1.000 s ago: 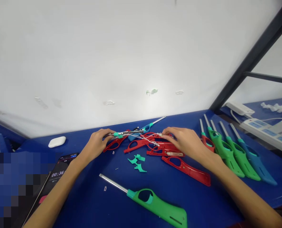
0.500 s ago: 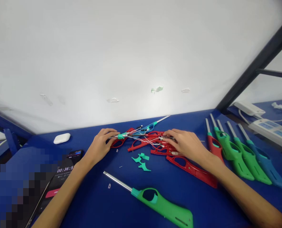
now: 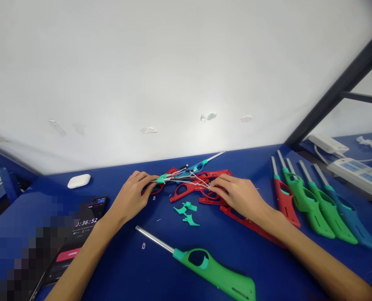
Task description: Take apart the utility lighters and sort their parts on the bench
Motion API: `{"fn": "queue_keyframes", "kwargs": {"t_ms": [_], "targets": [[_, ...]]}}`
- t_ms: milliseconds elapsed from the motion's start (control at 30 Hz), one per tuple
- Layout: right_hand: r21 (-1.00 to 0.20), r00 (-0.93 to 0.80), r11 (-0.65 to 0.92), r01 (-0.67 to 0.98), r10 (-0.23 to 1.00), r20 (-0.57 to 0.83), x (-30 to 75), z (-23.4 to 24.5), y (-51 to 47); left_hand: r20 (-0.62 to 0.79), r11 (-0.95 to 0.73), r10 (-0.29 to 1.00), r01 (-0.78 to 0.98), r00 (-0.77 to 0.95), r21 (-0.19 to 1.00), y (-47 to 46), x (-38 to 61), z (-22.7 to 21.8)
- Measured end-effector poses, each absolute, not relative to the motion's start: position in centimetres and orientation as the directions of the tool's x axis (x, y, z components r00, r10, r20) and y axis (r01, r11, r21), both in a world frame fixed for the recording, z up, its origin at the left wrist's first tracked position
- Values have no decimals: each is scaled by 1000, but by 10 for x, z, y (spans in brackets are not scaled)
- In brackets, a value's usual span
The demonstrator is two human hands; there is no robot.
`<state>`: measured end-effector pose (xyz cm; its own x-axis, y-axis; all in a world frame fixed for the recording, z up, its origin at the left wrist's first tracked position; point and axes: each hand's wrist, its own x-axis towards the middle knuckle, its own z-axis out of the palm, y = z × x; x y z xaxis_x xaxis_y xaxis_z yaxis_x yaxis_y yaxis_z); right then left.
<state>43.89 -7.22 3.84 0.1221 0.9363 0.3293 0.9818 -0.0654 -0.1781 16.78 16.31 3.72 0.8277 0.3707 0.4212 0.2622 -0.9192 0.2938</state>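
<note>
My left hand (image 3: 132,196) pinches the tip end of a thin metal lighter tube with a teal collar (image 3: 161,179). White wires (image 3: 192,180) trail from the tube over a heap of red lighter shells (image 3: 189,189). At the right end of that heap, my right hand (image 3: 236,194) rests with fingers curled on the wired inner parts and red shells. A blue lighter (image 3: 201,165) lies just behind the heap. Loose teal triggers (image 3: 186,212) sit in front of it.
A finished green lighter (image 3: 211,269) lies near me on the blue table (image 3: 117,259). A row of red, green and blue lighters (image 3: 311,200) lies at right. A phone with a timer (image 3: 84,225) and a white earbud case (image 3: 78,180) are at left. Power strips (image 3: 355,169) sit far right.
My right hand has slid a little toward me and to the left over the red shells, uncovering one at the back. My left hand keeps its pinch on the tube.
</note>
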Motion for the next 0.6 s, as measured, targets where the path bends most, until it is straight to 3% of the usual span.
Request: {"fn": "queue_keyframes", "kwargs": {"t_ms": [600], "targets": [[-179, 16, 72, 981, 896, 445, 449, 43, -79, 397, -894, 413, 282, 820, 349, 156, 161, 40]]}}
